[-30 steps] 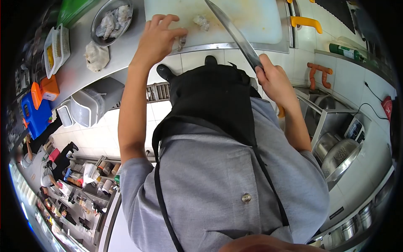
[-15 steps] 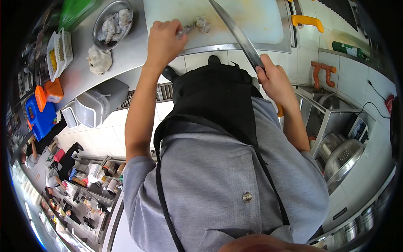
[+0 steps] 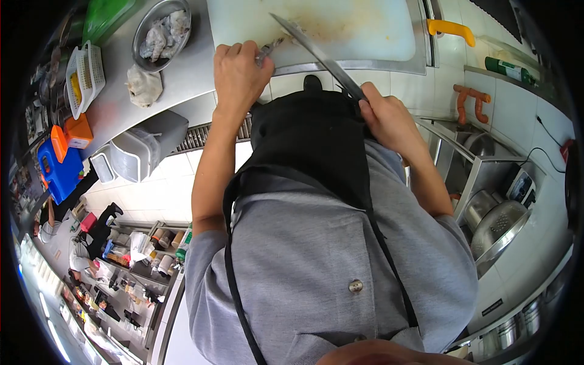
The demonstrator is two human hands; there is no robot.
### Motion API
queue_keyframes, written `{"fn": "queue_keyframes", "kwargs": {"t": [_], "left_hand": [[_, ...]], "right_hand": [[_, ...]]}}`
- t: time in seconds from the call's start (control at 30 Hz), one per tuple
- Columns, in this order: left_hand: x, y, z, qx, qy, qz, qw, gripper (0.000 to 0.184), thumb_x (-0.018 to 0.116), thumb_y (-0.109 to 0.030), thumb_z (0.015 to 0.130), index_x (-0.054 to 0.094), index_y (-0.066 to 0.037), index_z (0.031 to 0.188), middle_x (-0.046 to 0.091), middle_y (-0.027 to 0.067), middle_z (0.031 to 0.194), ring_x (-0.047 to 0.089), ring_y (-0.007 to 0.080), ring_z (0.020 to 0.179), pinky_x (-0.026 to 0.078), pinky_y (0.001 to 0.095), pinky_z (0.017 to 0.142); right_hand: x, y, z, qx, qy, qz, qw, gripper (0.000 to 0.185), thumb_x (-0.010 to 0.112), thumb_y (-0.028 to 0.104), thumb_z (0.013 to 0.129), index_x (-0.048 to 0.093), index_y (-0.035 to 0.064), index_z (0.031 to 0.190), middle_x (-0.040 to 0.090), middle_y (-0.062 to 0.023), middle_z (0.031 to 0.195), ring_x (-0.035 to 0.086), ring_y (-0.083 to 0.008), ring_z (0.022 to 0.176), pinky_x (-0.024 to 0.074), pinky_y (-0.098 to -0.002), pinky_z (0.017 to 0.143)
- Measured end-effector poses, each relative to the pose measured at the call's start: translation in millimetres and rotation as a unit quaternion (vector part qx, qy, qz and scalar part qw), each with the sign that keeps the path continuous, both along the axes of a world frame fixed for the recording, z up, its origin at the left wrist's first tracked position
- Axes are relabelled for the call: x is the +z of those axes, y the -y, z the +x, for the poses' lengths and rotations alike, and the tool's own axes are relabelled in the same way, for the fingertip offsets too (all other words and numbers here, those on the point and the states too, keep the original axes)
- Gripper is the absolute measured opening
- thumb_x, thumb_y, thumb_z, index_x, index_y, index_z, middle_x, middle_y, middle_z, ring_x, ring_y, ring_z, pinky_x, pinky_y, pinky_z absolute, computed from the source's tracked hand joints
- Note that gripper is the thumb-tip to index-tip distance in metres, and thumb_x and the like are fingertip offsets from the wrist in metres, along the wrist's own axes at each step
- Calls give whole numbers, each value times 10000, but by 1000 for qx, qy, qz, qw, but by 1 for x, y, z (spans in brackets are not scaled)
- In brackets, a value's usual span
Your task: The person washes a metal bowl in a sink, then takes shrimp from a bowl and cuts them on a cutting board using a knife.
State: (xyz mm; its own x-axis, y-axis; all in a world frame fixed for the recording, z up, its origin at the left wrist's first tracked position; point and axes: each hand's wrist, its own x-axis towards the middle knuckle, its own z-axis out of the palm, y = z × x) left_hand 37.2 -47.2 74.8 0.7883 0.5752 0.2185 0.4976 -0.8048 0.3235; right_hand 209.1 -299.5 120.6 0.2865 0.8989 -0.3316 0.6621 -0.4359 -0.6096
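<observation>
At the near left edge of the white cutting board (image 3: 371, 30), my left hand (image 3: 242, 76) is closed on a small greyish piece of raw food (image 3: 267, 50), whose exact kind I cannot make out. My right hand (image 3: 389, 117) grips the handle of a long knife (image 3: 322, 58). The blade slants up and left across the board's front edge, its tip beyond the piece. Under the blade tip the board surface is partly hidden, with brownish stains around it. Left of the board, a metal bowl (image 3: 149, 69) holds several pale greyish raw pieces (image 3: 163, 39).
A crumpled off-white lump (image 3: 145, 86) lies by the bowl on the steel counter (image 3: 188, 79). White baskets (image 3: 88, 79), an orange container (image 3: 78, 131) and a blue jug (image 3: 59, 170) are farther left. A yellow handle (image 3: 451, 30) sticks out at right. Bins (image 3: 134, 155) stand below.
The knife has swung left and lower, its tip now over the board near my left hand. Both hands have shifted slightly; the clump beside the held piece is now mostly behind the blade.
</observation>
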Motion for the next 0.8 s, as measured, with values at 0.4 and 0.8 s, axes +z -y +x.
{"fn": "queue_keyframes", "kwargs": {"t": [0.4,0.8], "left_hand": [[5,-38,32,-214,33,6,976,215,744,-120,763,674,-62,958,684,81,883,595,315,957,505,421,844],[-5,8,-20,58,18,6,998,201,767,-186,798,722,-46,935,703,106,837,607,321,873,503,419,781]], "right_hand": [[2,13,25,-151,35,19,988,179,565,137,969,453,52,1079,619,-261,684,602,-505,690,428,-599,631],[5,-7,3,23,39,24,999,174,555,124,964,443,57,1079,623,-229,667,629,-470,685,476,-573,613]]}}
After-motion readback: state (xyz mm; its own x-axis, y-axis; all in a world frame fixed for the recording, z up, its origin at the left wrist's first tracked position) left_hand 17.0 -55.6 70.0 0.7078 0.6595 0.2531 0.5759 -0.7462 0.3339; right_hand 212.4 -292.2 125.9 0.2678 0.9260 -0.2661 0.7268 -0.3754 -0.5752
